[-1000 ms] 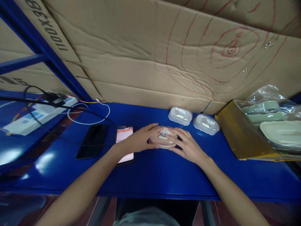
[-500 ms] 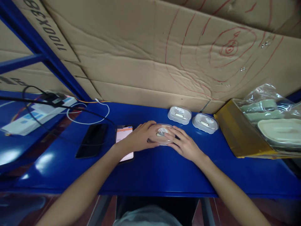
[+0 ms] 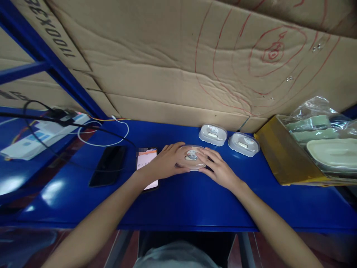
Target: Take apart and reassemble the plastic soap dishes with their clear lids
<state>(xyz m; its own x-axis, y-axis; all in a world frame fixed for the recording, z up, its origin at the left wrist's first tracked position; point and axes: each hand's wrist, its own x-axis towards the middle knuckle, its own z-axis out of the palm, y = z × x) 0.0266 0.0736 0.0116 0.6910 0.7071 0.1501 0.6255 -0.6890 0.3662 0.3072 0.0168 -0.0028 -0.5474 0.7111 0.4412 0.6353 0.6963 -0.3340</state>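
Well, cardboard [image 3: 153, 82]: upright beyond the grip, marked with red rings.
Tabletop [image 3: 195, 208]: blue, under and around the grip.
Carton [image 3: 275, 160]: well to the right of the grip, holding green pieces [image 3: 309, 124], a cream dish [image 3: 334, 152] and clear plastic.
Grip: left hand [image 3: 167, 162] and right hand [image 3: 220, 167] clamped on opposite sides of the clear case, right fingers partly over its top.
Dark phone [image 3: 107, 167]: left of the grip, screen unlit.
Lit phone [image 3: 142, 160]: nearer the grip, partly hidden by the left wrist.
Pale cases [image 3: 213, 135]: two, beyond and right of the grip, near the cardboard.
Clear case [image 3: 192, 163]: between both hands; contact with the tabletop unclear.
Label [image 3: 192, 153]: round, on the clear case.
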